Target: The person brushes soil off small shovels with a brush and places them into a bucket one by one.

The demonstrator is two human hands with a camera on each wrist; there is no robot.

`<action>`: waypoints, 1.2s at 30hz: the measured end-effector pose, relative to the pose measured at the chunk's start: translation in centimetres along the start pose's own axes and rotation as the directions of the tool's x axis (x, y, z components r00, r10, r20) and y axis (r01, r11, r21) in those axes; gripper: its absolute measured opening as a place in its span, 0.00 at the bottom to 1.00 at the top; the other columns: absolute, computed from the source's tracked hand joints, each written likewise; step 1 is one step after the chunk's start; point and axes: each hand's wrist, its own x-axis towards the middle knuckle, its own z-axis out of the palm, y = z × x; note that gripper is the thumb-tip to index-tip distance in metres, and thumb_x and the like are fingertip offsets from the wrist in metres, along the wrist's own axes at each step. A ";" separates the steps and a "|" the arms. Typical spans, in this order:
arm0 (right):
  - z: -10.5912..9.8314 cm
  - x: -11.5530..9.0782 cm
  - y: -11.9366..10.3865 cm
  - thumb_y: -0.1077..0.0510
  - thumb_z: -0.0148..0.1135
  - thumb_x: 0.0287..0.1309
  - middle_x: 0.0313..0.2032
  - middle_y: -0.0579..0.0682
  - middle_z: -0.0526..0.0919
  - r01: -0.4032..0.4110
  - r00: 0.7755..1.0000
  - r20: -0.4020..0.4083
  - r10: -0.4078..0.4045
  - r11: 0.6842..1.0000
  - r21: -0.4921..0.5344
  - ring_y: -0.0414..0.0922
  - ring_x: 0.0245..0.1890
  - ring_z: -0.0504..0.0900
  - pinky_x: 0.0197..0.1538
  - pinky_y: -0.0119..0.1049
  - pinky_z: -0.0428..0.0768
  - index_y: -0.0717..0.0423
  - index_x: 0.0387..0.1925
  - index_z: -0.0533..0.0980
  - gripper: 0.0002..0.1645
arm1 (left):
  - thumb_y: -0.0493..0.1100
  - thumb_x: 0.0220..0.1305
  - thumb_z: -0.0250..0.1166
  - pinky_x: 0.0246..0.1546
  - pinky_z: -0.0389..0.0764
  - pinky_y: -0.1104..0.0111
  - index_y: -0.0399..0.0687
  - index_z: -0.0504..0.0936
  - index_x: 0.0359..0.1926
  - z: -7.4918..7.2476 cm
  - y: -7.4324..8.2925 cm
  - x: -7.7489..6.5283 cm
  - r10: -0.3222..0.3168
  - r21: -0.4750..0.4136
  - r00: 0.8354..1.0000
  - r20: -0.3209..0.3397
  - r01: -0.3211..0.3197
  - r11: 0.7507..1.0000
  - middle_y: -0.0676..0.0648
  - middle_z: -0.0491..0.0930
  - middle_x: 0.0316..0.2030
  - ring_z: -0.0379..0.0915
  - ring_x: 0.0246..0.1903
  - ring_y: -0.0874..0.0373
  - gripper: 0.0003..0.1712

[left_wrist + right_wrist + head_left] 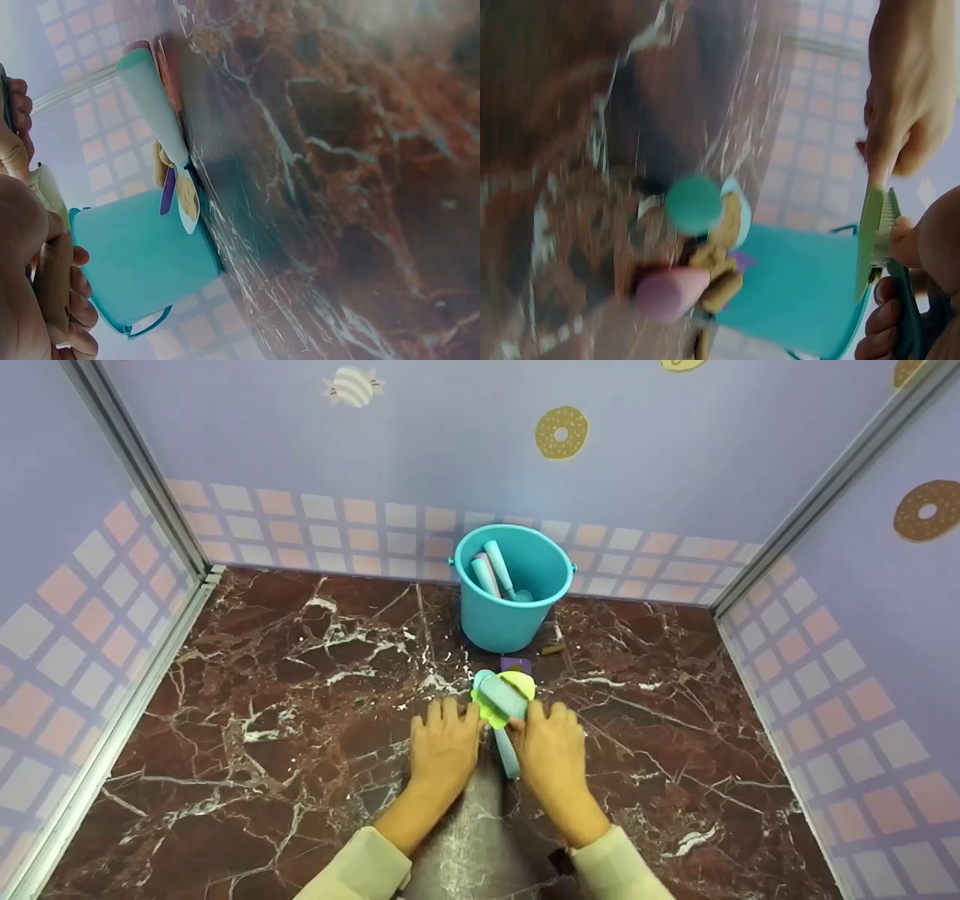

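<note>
My left hand (446,746) pinches the edge of a lime-green, scallop-edged toy piece (523,682), raised above the floor. My right hand (553,746) grips a grey-teal flat-ended toy tool (501,696) laid across that piece. Edge-on in the right wrist view, the lime piece (867,247) shows fine ridges facing the dark teal tool (906,300). Below the hands lies a pale blue toy spoon (507,754) on the floor; its bowl (187,199) holds a tan lump. Beside it, the right wrist view has a pink-ended handle (671,292), its far end hidden.
A turquoise bucket (502,622) with several pastel-handled tools (498,566) stands behind the hands, near the back wall. Before it lie a purple piece (517,664) and a brown piece (553,649). White crumbs dot the marbled floor (315,765). Patterned panels enclose three sides.
</note>
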 end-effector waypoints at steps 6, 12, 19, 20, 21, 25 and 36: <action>-0.4 2.1 2.7 0.44 0.65 0.65 0.30 0.63 0.75 -0.115 0.993 -0.023 0.115 0.993 -0.028 0.60 0.30 0.77 0.31 0.54 0.77 0.63 0.37 0.73 0.23 | 0.60 0.64 0.66 0.26 0.71 0.59 0.51 0.82 0.40 -0.1 0.1 -0.3 0.013 0.008 1.000 0.016 -0.014 1.000 0.43 0.77 0.32 0.74 0.32 0.48 0.19; -1.3 2.0 2.6 0.45 0.63 0.67 0.30 0.63 0.74 -0.115 0.993 -0.022 0.116 0.993 0.026 0.61 0.30 0.77 0.33 0.56 0.77 0.63 0.37 0.73 0.23 | 0.58 0.62 0.69 0.26 0.71 0.59 0.51 0.82 0.40 -0.4 0.1 -0.1 -0.001 -0.007 0.999 0.040 0.002 1.000 0.44 0.77 0.33 0.74 0.32 0.48 0.17; -0.7 -0.1 -0.1 0.42 0.62 0.67 0.26 0.58 0.72 0.047 0.998 0.039 -0.049 0.997 0.058 0.58 0.27 0.76 0.29 0.53 0.75 0.59 0.33 0.72 0.23 | 0.57 0.63 0.68 0.25 0.72 0.58 0.51 0.81 0.39 -0.7 0.5 0.4 0.017 -0.019 1.000 0.014 -0.017 1.000 0.43 0.77 0.32 0.74 0.31 0.48 0.16; -0.6 -0.1 -0.1 0.42 0.62 0.66 0.26 0.58 0.73 0.045 0.998 0.032 -0.046 0.998 0.051 0.59 0.27 0.76 0.28 0.53 0.74 0.59 0.32 0.72 0.23 | 0.57 0.63 0.68 0.25 0.71 0.58 0.51 0.81 0.39 -0.8 0.5 0.4 0.016 -0.022 1.000 0.010 -0.016 1.000 0.43 0.76 0.32 0.74 0.31 0.48 0.16; -0.5 0.1 0.1 0.42 0.63 0.66 0.26 0.59 0.73 0.034 0.999 0.025 -0.035 0.999 0.039 0.59 0.27 0.76 0.28 0.52 0.74 0.59 0.32 0.72 0.23 | 0.57 0.63 0.68 0.25 0.71 0.58 0.51 0.81 0.40 -0.8 0.5 0.4 0.014 -0.026 1.000 0.009 -0.014 1.000 0.43 0.76 0.32 0.75 0.31 0.47 0.16; -0.3 1.1 1.7 0.44 0.66 0.64 0.28 0.61 0.75 -0.067 0.998 0.005 0.067 0.998 -0.006 0.60 0.28 0.77 0.30 0.53 0.75 0.60 0.35 0.73 0.22 | 0.58 0.62 0.68 0.26 0.71 0.58 0.51 0.81 0.40 -0.8 0.5 0.2 0.005 -0.028 1.000 0.020 -0.004 1.000 0.43 0.77 0.33 0.75 0.32 0.48 0.18; -1.4 0.2 0.3 0.43 0.62 0.67 0.28 0.58 0.73 -0.019 0.999 0.030 0.018 0.999 0.044 0.57 0.29 0.75 0.31 0.51 0.74 0.60 0.36 0.72 0.23 | 0.57 0.64 0.68 0.27 0.73 0.58 0.52 0.82 0.43 -1.0 0.4 0.3 -0.002 -0.031 1.000 0.030 0.003 1.000 0.43 0.79 0.35 0.76 0.33 0.48 0.16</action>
